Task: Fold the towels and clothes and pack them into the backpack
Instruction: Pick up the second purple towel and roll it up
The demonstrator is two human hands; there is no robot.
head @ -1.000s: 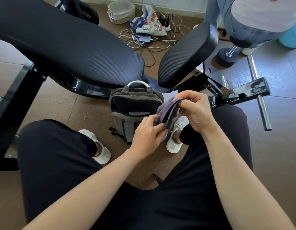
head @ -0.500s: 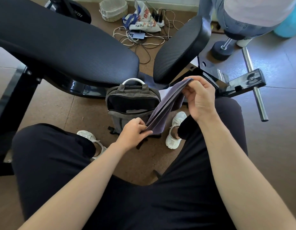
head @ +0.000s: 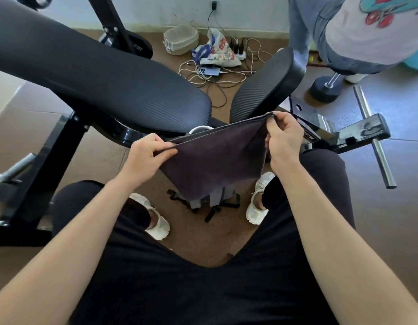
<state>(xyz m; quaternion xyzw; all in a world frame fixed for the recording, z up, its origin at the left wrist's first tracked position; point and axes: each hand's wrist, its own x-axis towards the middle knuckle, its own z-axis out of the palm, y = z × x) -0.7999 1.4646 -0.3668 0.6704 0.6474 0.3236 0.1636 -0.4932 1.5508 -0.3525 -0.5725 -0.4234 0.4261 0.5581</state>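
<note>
Brown flooring point(head: 198, 238) lies under a seated person's knees. Above it, between two white trainers point(head: 258, 204), a dark grey towel point(head: 217, 160) hangs spread in the air. The left hand point(head: 144, 156) pinches one top corner, thumb and curled fingers clamped on the hem. The right hand point(head: 284, 139) pinches the other corner a little higher, its fingers likewise closed on the cloth. The upper edge runs taut between them and the rest drops slack.

Behind and below the towel stands the grey backpack point(head: 223, 198). It is mostly hidden, with only its bottom, black straps and pale top handle point(head: 199, 130) showing. Past it sit the long black bench pad point(head: 104, 73) and a shorter seat pad point(head: 266, 85).

Farther back on the floor lie tangled cables point(head: 226, 77), a phone point(head: 210, 71), a printed bag point(head: 218, 53) and a woven basket point(head: 179, 39). Another person point(head: 372, 36) stands at the right beside a dumbbell point(head: 325, 89).
</note>
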